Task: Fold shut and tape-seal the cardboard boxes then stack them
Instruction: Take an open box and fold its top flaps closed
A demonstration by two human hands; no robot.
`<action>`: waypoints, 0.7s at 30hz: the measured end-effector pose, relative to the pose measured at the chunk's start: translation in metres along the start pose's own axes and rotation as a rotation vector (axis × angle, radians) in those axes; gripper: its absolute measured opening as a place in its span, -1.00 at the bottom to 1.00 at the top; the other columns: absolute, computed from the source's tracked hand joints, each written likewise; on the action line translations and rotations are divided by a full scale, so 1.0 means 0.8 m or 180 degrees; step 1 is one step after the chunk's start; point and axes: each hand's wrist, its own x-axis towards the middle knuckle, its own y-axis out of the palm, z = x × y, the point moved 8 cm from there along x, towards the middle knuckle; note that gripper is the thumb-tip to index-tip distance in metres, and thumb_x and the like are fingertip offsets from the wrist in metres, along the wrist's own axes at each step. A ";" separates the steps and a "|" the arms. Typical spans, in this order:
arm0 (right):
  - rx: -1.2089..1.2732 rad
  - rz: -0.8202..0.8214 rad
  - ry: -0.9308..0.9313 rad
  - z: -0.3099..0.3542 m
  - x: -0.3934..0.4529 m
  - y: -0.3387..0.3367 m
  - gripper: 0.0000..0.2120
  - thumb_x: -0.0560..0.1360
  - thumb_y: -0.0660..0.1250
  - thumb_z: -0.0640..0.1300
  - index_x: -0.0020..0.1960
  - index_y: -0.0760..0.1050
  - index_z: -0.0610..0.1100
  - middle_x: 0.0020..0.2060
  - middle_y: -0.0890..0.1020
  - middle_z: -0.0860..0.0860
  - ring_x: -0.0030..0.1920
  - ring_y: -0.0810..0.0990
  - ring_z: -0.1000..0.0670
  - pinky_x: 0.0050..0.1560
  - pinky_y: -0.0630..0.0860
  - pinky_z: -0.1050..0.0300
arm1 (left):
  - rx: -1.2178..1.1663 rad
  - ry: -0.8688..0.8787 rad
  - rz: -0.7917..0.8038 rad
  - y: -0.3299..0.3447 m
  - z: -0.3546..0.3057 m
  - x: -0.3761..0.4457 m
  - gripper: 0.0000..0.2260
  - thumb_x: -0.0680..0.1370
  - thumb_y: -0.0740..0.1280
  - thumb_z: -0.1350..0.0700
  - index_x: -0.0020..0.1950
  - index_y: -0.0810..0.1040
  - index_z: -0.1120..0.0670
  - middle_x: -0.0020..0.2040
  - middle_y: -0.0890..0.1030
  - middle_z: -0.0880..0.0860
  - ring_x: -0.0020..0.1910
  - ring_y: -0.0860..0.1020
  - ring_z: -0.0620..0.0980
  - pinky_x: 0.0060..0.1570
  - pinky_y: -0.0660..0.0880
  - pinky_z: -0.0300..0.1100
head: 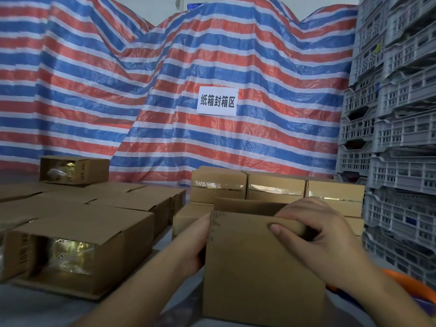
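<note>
Grey desk (165, 234) packed with cardboard boxes. Front centre, the open box (262, 267) stands upright, held between both hands: left hand (193, 244) wraps its left side, fingers hidden behind the wall; right hand (318, 230) curls over the top right edge, thumb pressed on the near face, gripping the flap or rim there. Left of it, an unsealed box on its side (77, 253), open end facing the camera with shiny gold packets inside. More unsealed boxes (132, 199) behind that one, and another on its side (74, 169) on top at the far left. Behind the held box, a row of taped boxes (276, 187) stacked on a lower layer. Backdrop is a red-white-blue striped tarp (165, 90) with a white paper sign (217, 101) in Chinese characters. Right edge: tall stacks of grey plastic crates (396, 114). Something orange (401, 282) low right, partly hidden by the right forearm.
</note>
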 end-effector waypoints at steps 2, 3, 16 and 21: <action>0.0691 -0.0514 0.0618 -0.028 -0.002 -0.014 -0.81 0.53 0.34 0.15 0.05 0.64 0.13 0.01 0.67 0.23 0.13 0.59 0.18 0.18 0.46 0.31 | -0.0026 0.0005 -0.0024 -0.002 0.000 0.002 -0.73 0.32 0.42 -0.08 -0.18 0.65 0.11 -0.28 0.67 0.07 -0.34 0.66 -0.02 -0.40 0.54 -0.23; 0.1307 -0.0829 0.1197 -0.052 -0.008 -0.018 -0.81 0.58 0.29 0.13 0.08 0.63 0.12 0.07 0.68 0.20 0.16 0.59 0.19 0.25 0.44 0.29 | -0.0036 0.0012 -0.0015 -0.004 0.001 0.003 -0.73 0.31 0.42 -0.08 -0.19 0.67 0.11 -0.29 0.67 0.08 -0.35 0.66 -0.02 -0.41 0.54 -0.24; 0.3955 -0.0116 0.3593 -0.110 -0.071 0.061 -0.50 0.50 0.33 0.22 0.15 0.68 -0.17 -0.04 0.71 -0.19 -0.10 0.71 -0.15 -0.11 0.62 0.03 | 0.0379 0.0745 -0.0730 -0.026 -0.023 0.003 -0.89 0.59 0.29 0.27 0.09 0.52 0.12 -0.02 0.62 0.22 -0.23 0.56 0.12 -0.31 0.48 -0.06; 0.4067 -0.0065 0.3697 -0.112 -0.076 0.068 -0.47 0.47 0.34 0.25 0.15 0.68 -0.17 -0.01 0.72 -0.21 -0.11 0.72 -0.16 -0.20 0.64 0.05 | 0.0372 0.0680 -0.0623 -0.026 -0.020 0.007 -0.82 0.58 0.31 0.19 0.06 0.67 -0.01 -0.07 0.71 0.10 -0.13 0.69 0.10 -0.22 0.59 -0.05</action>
